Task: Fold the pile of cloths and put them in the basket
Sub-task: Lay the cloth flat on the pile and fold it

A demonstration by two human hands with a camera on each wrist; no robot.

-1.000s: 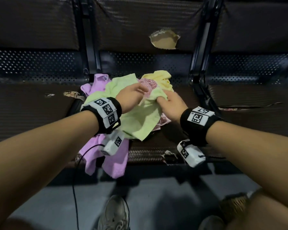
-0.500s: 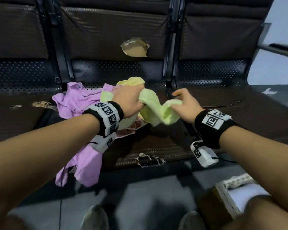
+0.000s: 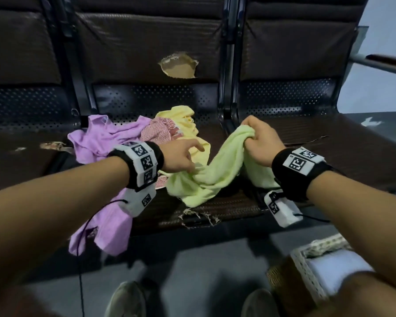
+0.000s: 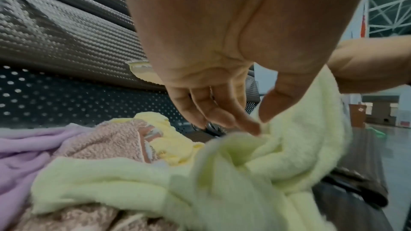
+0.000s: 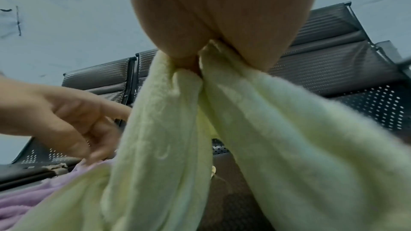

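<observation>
A light green cloth (image 3: 217, 177) (image 4: 295, 147) (image 5: 160, 129) sags in a twisted band over the dark bench seat (image 3: 343, 152). My right hand (image 3: 255, 143) (image 5: 200, 59) grips its right end in a fist, lifted off the seat. My left hand (image 3: 192, 163) (image 4: 255, 126) hovers over the cloth's lower left part. Its fingers are loosely spread and the fingertips just touch the fabric. Behind the left wrist lies the pile: a purple cloth (image 3: 101, 138) hanging over the seat edge, a pink cloth (image 3: 157, 133) and a yellow cloth (image 3: 181, 120). The woven basket (image 3: 306, 268) stands on the floor at lower right.
The seat front is torn (image 3: 199, 217) and the backrest has a hole (image 3: 178, 66). A metal divider (image 3: 226, 106) separates this seat from the right one. My shoes (image 3: 126, 298) are on the grey floor below. A cable (image 3: 82, 236) hangs from the left wrist.
The left hand has loosened its bunched grip on the green cloth and now only touches it. The right hand drew its end rightward, and the cloth sank onto the seat.
</observation>
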